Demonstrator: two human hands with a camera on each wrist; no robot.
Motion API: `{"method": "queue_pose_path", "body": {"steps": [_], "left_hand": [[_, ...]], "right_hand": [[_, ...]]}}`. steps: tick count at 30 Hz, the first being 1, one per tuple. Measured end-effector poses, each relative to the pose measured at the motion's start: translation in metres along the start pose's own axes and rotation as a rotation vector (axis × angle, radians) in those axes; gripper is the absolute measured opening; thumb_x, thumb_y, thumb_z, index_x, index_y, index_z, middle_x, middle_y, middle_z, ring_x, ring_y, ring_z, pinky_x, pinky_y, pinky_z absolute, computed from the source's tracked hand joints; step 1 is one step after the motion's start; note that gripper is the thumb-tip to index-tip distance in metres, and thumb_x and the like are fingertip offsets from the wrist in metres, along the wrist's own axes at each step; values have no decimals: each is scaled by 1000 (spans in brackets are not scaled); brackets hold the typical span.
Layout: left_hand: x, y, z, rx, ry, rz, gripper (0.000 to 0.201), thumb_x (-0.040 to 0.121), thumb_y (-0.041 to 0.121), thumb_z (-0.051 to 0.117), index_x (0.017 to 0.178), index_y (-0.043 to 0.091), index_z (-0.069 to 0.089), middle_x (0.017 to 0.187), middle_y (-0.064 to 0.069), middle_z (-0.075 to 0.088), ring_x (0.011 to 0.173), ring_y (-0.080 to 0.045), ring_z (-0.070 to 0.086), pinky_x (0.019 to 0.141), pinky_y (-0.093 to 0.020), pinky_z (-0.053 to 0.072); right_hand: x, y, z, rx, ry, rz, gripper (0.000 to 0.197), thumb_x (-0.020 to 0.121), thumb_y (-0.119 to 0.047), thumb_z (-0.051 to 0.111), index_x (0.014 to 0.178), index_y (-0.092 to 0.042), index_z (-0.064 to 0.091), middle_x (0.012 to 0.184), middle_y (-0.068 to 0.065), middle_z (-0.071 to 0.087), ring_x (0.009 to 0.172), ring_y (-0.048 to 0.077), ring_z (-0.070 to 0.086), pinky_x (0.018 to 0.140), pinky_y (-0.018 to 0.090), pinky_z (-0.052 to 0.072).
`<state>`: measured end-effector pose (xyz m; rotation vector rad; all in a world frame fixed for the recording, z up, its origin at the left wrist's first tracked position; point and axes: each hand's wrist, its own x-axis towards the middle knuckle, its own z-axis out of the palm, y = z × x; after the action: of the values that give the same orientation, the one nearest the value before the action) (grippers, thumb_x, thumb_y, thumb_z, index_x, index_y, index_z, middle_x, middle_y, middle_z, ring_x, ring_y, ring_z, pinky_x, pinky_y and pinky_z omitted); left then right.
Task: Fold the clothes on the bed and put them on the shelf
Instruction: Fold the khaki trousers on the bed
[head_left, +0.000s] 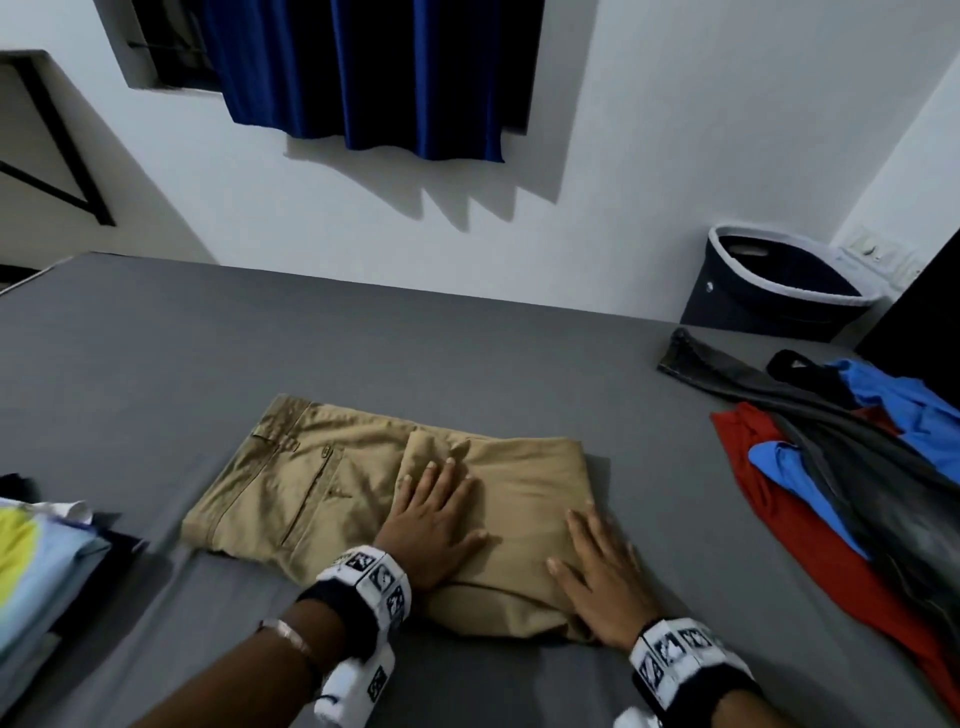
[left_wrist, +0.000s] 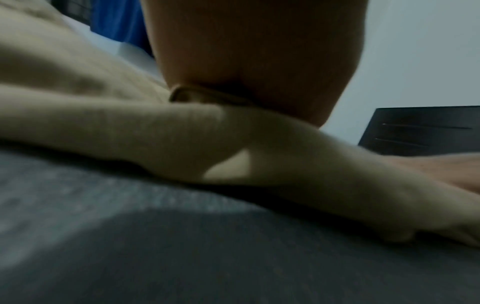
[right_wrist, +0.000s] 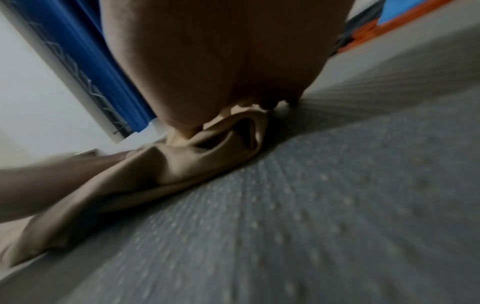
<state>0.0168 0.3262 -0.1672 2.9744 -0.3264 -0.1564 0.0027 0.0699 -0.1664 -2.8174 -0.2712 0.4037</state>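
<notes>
On the grey bed (head_left: 156, 364), mid-sheet: folded khaki trousers (head_left: 363, 499). Left hand (head_left: 434, 525) and right hand (head_left: 602, 577) pressed flat on them, fingers spread, gripping nothing. Smoothing step, I judge. Next: final fold, carry to shelf; unfolded pile (head_left: 857, 467) waits right.

Tan trousers (head_left: 395, 499), folded over on themselves with a back pocket facing up, lie flat on the grey bed (head_left: 156, 364). Unfolded clothes (head_left: 852, 467) in red, blue and dark grey lie heaped at the bed's right edge; folded garments (head_left: 36, 561) stacked at left.
</notes>
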Motion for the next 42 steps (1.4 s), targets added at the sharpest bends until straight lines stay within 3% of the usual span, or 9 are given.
{"method": "queue_pose_path", "body": {"steps": [3, 7, 12, 15, 19, 27, 34, 39, 42], "left_hand": [[-19, -11, 0, -33, 72, 10, 98, 78, 85, -4, 155, 30, 20, 163, 0, 0, 151, -28, 2, 120, -42, -4], [-20, -12, -11, -5, -55, -70, 120, 56, 91, -19, 152, 32, 21, 164, -1, 8, 151, -24, 4, 120, -45, 7], [24, 1, -44, 45, 8, 63, 91, 73, 76, 4, 147, 30, 32, 158, -4, 24, 145, -27, 22, 119, -46, 17], [40, 9, -39, 134, -121, 123, 77, 89, 71, 28, 154, 34, 11, 164, -2, 1, 151, -28, 1, 121, -52, 1], [55, 0, -22, 112, -179, 12, 114, 55, 101, 12, 152, 43, -7, 164, 2, -14, 150, -27, -13, 118, -56, -9], [62, -8, 0, 42, -127, -7, 113, 52, 99, 6, 151, 46, -10, 163, 4, -17, 149, -23, -18, 119, -50, -12], [22, 3, -5, -20, -159, -56, 123, 45, 99, -10, 154, 40, -7, 162, -8, -20, 149, -30, -18, 120, -52, -9], [-30, -18, -9, -91, -154, -141, 126, 45, 98, -13, 155, 38, 0, 162, -5, -18, 149, -25, -17, 120, -46, -9], [-45, -25, -13, -172, -173, -150, 135, 39, 101, -14, 156, 35, 2, 162, -3, -18, 150, -24, -16, 121, -40, -6]], "right_hand": [[-15, -4, 12, -78, 111, -102, 77, 81, -71, 8, 152, -42, -1, 156, -17, -22, 148, 16, -19, 117, 50, -6], [-21, -9, 14, -128, -66, -138, 83, 74, -78, 1, 151, -46, -4, 154, -22, -24, 146, 14, -21, 118, 53, -2], [16, -17, -45, 1, 90, -241, 86, 78, -73, 15, 141, -23, 46, 146, -2, 45, 133, 20, 42, 110, 27, 31], [50, -25, -59, -6, 101, -252, 71, 85, -55, 35, 149, -24, 34, 157, -2, 29, 145, 21, 24, 118, 35, 23], [79, -27, -50, -93, -70, -59, 81, 88, -63, 47, 152, -43, 3, 160, -20, -14, 149, 22, -15, 113, 65, 3], [93, -14, -29, -93, -147, 12, 85, 84, -79, 31, 150, -47, -14, 156, -21, -27, 146, 27, -25, 112, 63, -11], [37, 11, -21, 337, 63, -149, 83, 88, -36, 68, 153, -17, 20, 156, -6, 18, 147, 14, 16, 113, 13, 9], [17, 17, 2, 738, 201, 186, 78, 77, -7, 78, 144, -12, 38, 128, 8, 56, 116, 24, 55, 104, 42, 43], [16, 1, 3, 867, 210, 350, 35, 78, -9, 77, 109, -6, 60, 104, 11, 68, 96, 29, 65, 91, 47, 52]]}}
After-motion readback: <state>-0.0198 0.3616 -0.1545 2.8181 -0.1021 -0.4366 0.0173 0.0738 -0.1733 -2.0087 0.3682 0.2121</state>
